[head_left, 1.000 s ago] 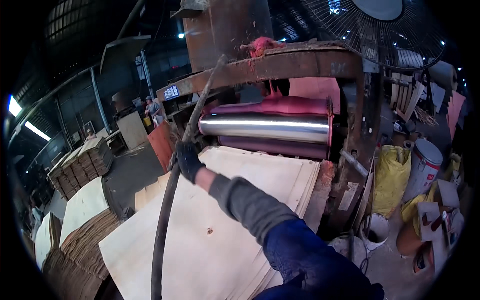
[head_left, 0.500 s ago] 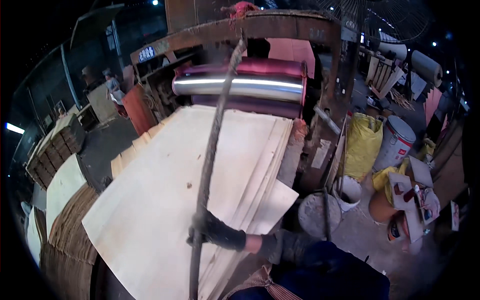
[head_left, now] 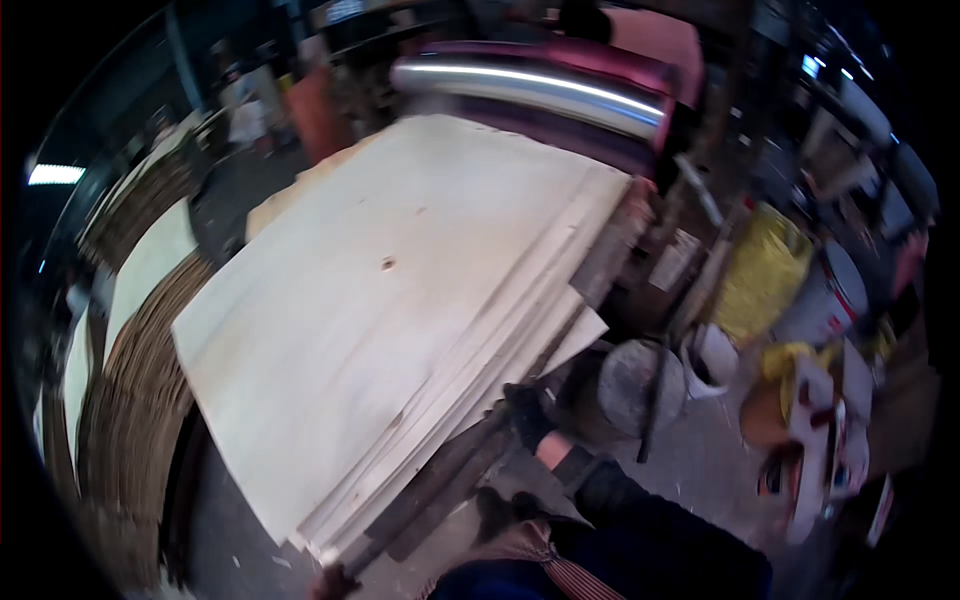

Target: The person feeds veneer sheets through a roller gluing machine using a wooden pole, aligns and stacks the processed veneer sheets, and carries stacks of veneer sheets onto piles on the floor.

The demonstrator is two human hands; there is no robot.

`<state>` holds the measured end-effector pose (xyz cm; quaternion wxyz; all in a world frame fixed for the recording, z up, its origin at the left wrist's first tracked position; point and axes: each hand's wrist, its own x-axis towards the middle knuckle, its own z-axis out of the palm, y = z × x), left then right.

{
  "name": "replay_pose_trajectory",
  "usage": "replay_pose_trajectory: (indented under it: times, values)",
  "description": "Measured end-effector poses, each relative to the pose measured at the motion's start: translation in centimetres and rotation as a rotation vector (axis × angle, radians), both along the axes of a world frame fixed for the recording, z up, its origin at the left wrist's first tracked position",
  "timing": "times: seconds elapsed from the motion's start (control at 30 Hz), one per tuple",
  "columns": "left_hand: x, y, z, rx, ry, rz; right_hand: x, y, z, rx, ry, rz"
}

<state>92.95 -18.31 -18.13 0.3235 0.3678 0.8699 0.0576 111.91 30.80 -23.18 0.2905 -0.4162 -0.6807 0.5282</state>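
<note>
My right hand [head_left: 527,415], in a dark glove, is beside the right edge of a stack of pale veneer sheets [head_left: 330,330]. Its fingers are closed round a long dark pole [head_left: 440,490] that slants along that edge. At the bottom of the view, by the pole's near end, is a blurred dark brown lump [head_left: 335,580]; I cannot make out whether it is my left hand. The top veneer sheet has a small brown knot hole and lies slightly askew over the uneven edges below. The far end of the stack reaches toward a shiny metal roller [head_left: 540,92].
Tall stacks of brown sheets [head_left: 145,400] stand on the left. To the right are a round grey-topped drum [head_left: 640,385], a white bucket [head_left: 710,360], a yellow sack [head_left: 765,270] and a white drum [head_left: 825,295]. Boxes and an orange-brown container [head_left: 765,410] sit beyond. A person [head_left: 245,110] stands far left.
The pole, upright across the veneer before, now lies low along the stack's right edge. My right hand has moved right and up off the sheets. The view has tilted down.
</note>
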Motion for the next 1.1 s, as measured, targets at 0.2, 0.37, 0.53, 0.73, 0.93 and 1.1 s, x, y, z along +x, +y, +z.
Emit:
replay_pose_trajectory:
  times: [0.2,0.37,0.53,0.73,0.93,1.1]
  values:
    - [2.4,4.4,3.0,-0.068,0.206,0.098,3.9,3.0,-4.3,0.009,0.026,0.3]
    - [3.2,4.0,1.9,0.108,0.422,0.076,2.3,2.6,-5.7,-0.25,0.352,0.313]
    - [1.4,2.6,-0.1,0.275,0.477,0.039,1.9,-0.6,-3.3,-0.703,0.542,0.046]
    - [1.8,-1.1,1.1,0.121,0.13,0.036,-0.7,-4.9,-0.3,-0.334,0.204,-0.15]
    - [0.2,2.1,1.4,0.043,-0.018,0.017,-2.3,-0.6,-2.9,-0.436,0.199,-0.124]
    - [0.1,2.0,0.5,0.267,0.048,0.004,-2.4,-0.6,-3.8,-0.151,0.335,-0.089]
